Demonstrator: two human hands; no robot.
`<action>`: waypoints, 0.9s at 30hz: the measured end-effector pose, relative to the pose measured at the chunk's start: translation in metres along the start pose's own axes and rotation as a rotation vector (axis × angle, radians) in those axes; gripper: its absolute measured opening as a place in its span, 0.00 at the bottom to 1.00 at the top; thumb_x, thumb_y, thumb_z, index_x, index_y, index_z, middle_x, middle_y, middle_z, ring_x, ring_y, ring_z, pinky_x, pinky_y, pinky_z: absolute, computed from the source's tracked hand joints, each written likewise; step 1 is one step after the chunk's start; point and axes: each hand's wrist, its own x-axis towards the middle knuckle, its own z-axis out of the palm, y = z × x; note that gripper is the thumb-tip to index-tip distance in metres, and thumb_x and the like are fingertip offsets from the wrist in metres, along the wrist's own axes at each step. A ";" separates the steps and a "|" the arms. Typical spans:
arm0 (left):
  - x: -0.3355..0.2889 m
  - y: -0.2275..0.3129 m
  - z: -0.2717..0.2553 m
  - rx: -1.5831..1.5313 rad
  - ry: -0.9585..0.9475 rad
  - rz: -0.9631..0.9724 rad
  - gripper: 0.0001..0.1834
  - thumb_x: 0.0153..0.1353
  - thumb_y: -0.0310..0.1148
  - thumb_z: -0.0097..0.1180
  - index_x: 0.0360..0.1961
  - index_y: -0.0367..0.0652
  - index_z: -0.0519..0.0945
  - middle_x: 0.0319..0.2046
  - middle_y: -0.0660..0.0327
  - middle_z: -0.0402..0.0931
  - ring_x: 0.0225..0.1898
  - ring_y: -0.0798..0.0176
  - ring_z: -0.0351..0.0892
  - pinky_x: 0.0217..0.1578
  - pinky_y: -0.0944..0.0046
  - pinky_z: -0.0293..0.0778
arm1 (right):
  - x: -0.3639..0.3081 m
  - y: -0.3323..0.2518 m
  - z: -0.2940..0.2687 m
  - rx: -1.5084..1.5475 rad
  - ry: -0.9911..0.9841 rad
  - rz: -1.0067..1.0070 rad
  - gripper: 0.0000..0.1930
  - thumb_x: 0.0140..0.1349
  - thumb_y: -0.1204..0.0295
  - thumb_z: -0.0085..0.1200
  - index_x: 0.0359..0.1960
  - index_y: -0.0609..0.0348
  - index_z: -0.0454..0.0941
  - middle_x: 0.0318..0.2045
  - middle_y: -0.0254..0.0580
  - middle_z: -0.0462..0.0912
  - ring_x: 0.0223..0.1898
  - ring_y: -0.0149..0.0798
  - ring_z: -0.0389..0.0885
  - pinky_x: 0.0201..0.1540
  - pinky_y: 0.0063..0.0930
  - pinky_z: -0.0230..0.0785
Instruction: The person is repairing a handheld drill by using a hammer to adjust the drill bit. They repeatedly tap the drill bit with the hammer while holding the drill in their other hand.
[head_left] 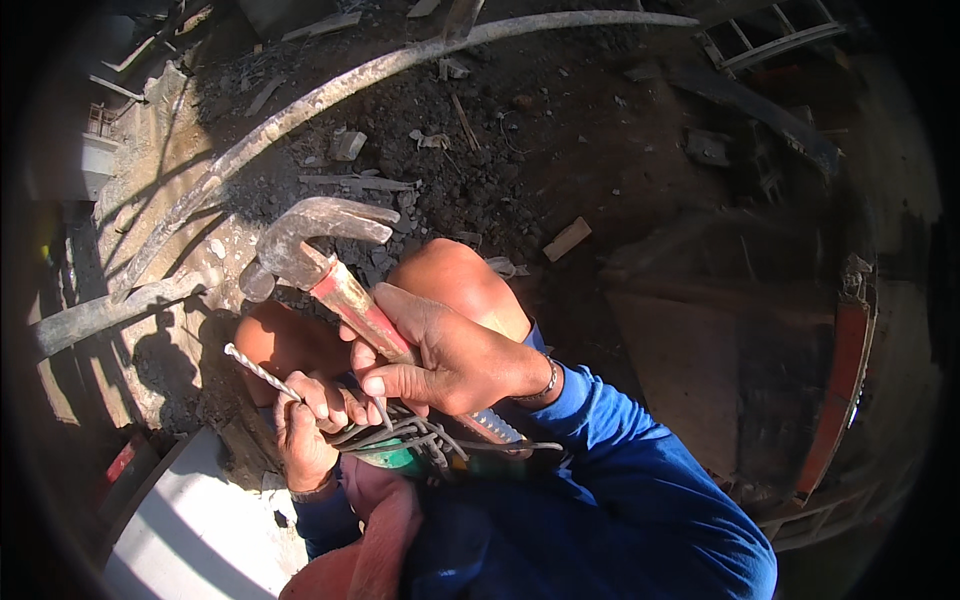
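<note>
- A pale curved pole (300, 115) arched across the far left, over rubble-strewn ground;
- a twisted metal rod (262, 374) stuck out to the left, its near end in the left hand (308, 435), whose fingers were pinched round it;
- a claw hammer (348, 300) slanted above the knees, head far and left;
- a tangle of grey wires (425, 440) lay near, below both hands;
- the right hand (465, 362) had its fingers wrapped round the hammer's handle;
- a wood block (567, 240) lay farther right.
</note>
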 end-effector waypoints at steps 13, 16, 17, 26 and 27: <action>-0.011 0.018 -0.005 -0.091 -0.270 -0.111 0.12 0.74 0.38 0.53 0.45 0.38 0.73 0.36 0.55 0.76 0.37 0.62 0.78 0.45 0.61 0.75 | 0.026 -0.005 0.010 -0.001 0.157 -0.008 0.21 0.67 0.73 0.62 0.55 0.68 0.67 0.37 0.37 0.79 0.34 0.29 0.82 0.29 0.18 0.72; 0.001 0.006 -0.030 -0.384 -0.516 -0.215 0.20 0.71 0.38 0.57 0.56 0.37 0.71 0.48 0.51 0.78 0.48 0.59 0.79 0.54 0.59 0.73 | 0.033 0.000 0.016 -0.093 0.217 -0.010 0.21 0.67 0.74 0.61 0.55 0.72 0.66 0.36 0.42 0.79 0.29 0.32 0.84 0.19 0.16 0.67; 0.001 0.007 -0.040 -0.318 -0.562 -0.263 0.22 0.70 0.36 0.57 0.59 0.37 0.70 0.52 0.50 0.77 0.52 0.59 0.78 0.56 0.60 0.72 | 0.036 0.001 0.020 -0.112 0.219 0.005 0.21 0.66 0.75 0.61 0.55 0.73 0.66 0.34 0.43 0.80 0.27 0.32 0.84 0.19 0.16 0.67; -0.024 -0.001 -0.030 0.022 -0.383 -0.079 0.22 0.62 0.31 0.67 0.55 0.35 0.75 0.44 0.57 0.81 0.44 0.68 0.78 0.48 0.68 0.74 | 0.037 0.008 0.037 -0.135 0.230 0.035 0.24 0.62 0.74 0.66 0.55 0.68 0.68 0.32 0.45 0.80 0.18 0.26 0.74 0.18 0.15 0.63; -0.026 0.000 -0.026 0.096 -0.358 -0.025 0.23 0.62 0.31 0.68 0.55 0.34 0.75 0.43 0.58 0.81 0.41 0.70 0.77 0.46 0.69 0.74 | 0.037 0.007 0.041 -0.151 0.256 0.022 0.24 0.62 0.75 0.65 0.56 0.67 0.68 0.32 0.44 0.80 0.17 0.23 0.71 0.19 0.14 0.62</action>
